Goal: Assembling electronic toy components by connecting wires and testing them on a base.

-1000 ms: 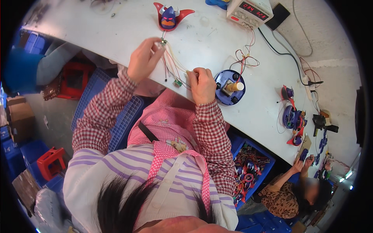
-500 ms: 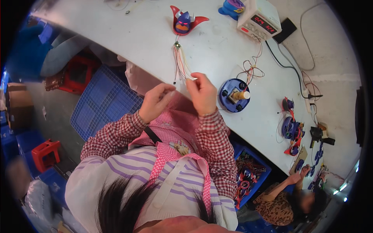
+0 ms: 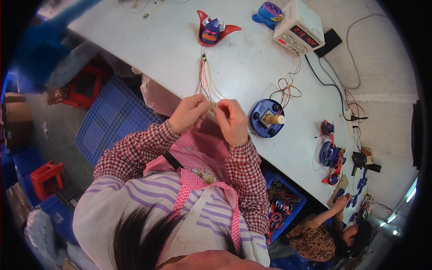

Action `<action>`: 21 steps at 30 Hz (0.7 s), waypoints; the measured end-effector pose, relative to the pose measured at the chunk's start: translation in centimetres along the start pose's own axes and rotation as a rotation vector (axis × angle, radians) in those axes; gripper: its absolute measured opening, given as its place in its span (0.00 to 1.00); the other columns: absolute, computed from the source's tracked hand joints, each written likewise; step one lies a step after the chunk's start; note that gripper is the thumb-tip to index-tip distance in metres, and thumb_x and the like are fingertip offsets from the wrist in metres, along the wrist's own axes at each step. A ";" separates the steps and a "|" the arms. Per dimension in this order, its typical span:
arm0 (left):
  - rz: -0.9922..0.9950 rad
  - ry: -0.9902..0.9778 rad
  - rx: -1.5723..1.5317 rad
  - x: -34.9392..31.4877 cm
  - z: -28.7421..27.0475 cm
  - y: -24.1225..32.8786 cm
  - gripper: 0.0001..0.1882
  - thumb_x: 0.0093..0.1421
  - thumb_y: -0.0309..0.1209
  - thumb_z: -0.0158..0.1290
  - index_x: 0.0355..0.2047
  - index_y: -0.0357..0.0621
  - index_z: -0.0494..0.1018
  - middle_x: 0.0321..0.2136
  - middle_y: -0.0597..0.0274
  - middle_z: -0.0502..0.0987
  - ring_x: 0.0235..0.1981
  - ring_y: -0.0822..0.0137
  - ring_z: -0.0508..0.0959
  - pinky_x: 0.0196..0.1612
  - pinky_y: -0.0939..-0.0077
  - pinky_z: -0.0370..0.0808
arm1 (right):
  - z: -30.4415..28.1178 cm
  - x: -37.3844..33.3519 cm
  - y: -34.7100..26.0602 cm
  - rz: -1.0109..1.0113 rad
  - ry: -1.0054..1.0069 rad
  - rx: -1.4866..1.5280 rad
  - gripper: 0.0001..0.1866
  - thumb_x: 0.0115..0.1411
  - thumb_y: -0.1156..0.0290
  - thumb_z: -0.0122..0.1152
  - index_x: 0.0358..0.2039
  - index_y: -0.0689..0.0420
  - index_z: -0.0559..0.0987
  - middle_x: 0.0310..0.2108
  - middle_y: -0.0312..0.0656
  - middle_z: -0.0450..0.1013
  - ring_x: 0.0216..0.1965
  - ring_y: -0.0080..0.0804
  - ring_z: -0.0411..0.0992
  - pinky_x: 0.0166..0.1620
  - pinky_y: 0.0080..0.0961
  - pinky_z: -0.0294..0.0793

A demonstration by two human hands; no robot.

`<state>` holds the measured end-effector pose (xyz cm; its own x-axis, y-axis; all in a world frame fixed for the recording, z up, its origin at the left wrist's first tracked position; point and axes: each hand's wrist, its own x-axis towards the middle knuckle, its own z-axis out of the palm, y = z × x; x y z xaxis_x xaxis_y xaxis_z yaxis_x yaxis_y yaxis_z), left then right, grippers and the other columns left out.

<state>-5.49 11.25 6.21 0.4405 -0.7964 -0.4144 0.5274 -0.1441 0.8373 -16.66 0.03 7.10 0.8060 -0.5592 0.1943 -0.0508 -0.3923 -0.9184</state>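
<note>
My left hand (image 3: 191, 113) is closed in a pinch at the near table edge, at the lower ends of several thin wires (image 3: 205, 81). Close against it, my right hand (image 3: 233, 120) pinches the wire ends too; a small pale piece shows between the fingertips, too small to name. Upward, the wires run to a small green circuit board (image 3: 204, 57). Beyond it lies a purple toy head (image 3: 211, 34) with silver horns, glowing red eyes and a red winged collar. To the right of my hands sits a round blue base (image 3: 267, 118) with a pale knobbed post and wires.
A white power supply (image 3: 299, 27) with a lit red display stands at the far right, beside a blue and purple toy part (image 3: 268, 15). More toy parts (image 3: 332, 154) lie along the table's right. Below is a blue bin (image 3: 286, 204) of parts; a co-worker (image 3: 315, 238) sits nearby.
My left hand has moved right and up to meet my right hand at the wire ends. My right hand has dropped slightly. The display reading has changed, and the co-worker's hands have shifted.
</note>
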 end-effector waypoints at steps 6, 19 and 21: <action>-0.064 -0.018 0.092 0.0 0.1 0.6 0.08 0.59 0.32 0.46 0.27 0.42 0.67 0.16 0.65 0.68 0.09 0.76 0.65 0.11 0.88 0.60 | -0.1 -0.6 1.1 -0.091 0.041 0.023 0.06 0.52 0.80 0.57 0.32 0.61 0.74 0.26 0.36 0.69 0.23 0.23 0.63 0.27 0.16 0.63; -0.073 0.000 0.119 -0.1 1.1 1.8 0.08 0.62 0.31 0.44 0.28 0.41 0.68 0.14 0.66 0.68 0.06 0.78 0.61 0.07 0.89 0.55 | 0.0 -0.9 1.6 -0.180 0.075 -0.020 0.09 0.48 0.83 0.57 0.32 0.61 0.74 0.28 0.40 0.68 0.24 0.30 0.65 0.28 0.18 0.64; -0.074 -0.005 0.119 -0.1 1.1 1.9 0.08 0.62 0.31 0.43 0.28 0.41 0.67 0.14 0.65 0.68 0.07 0.77 0.62 0.07 0.89 0.56 | 0.0 -0.9 1.5 -0.174 0.096 -0.007 0.09 0.48 0.83 0.56 0.32 0.61 0.74 0.28 0.40 0.68 0.25 0.31 0.65 0.28 0.18 0.65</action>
<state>-5.35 10.40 8.24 0.3994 -0.7839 -0.4753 0.4681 -0.2714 0.8409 -17.46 -0.03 5.59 0.7432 -0.5495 0.3818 0.0797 -0.4938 -0.8659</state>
